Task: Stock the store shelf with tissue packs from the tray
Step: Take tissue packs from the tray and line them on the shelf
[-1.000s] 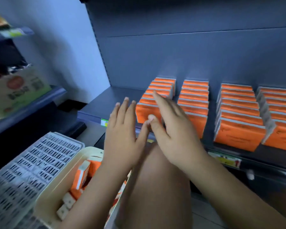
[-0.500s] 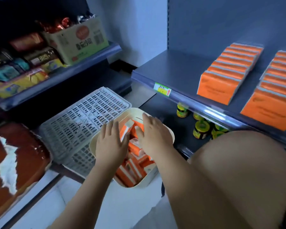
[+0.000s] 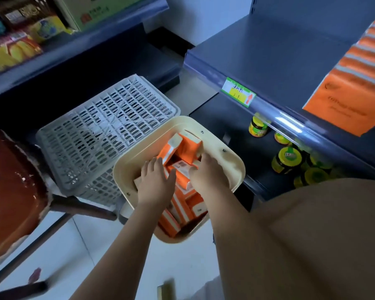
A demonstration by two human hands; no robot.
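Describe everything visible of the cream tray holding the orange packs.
The cream plastic tray is a smooth, rounded-corner tub with a rolled rim and small dark dots on its inner walls. It sits upright beside a grey slatted crate and holds a jumble of orange-and-white tissue packs. The left hand and right hand both reach inside, onto the packs.

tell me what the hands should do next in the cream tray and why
Probably squeeze a few of the orange tissue packs between both hands and lift them out. The left hand and right hand are down in the cream plastic tray, flanking some packs, and the dark blue metal shelf has bare space.
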